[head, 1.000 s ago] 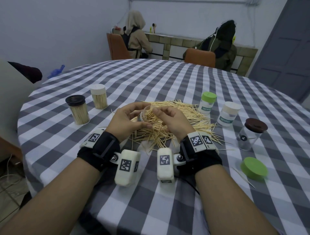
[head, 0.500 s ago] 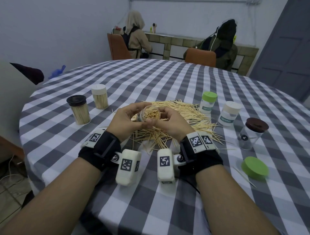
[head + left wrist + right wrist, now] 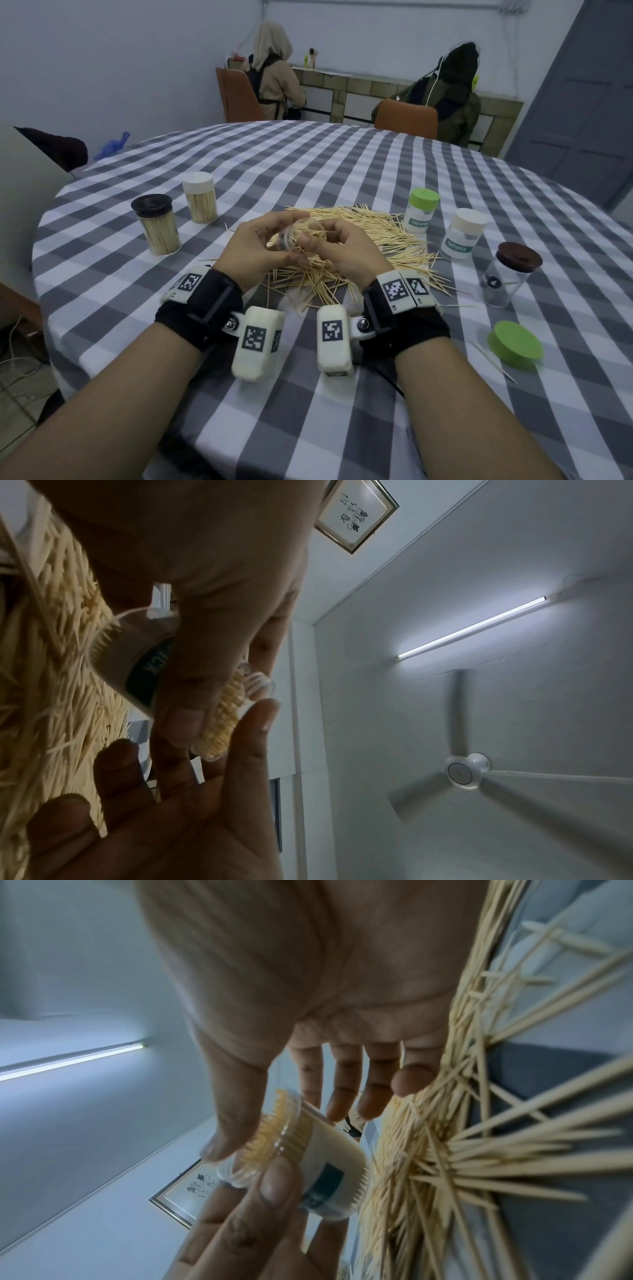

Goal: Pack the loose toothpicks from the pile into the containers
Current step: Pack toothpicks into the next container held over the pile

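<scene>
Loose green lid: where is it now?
In the head view the green lid lies flat on the tablecloth at the right, nearer than the brown-capped jar, with a stray toothpick beside it.

Forearms: both bare, reached forward side by side.
Wrists: each wore a black strap.
Left hand (image 3: 255,248): raised, fingers curled around a small jar (image 3: 290,236), thumb on its side.
Right hand (image 3: 346,250): met the left, thumb at the jar's mouth, fingers loosely bent.
</scene>
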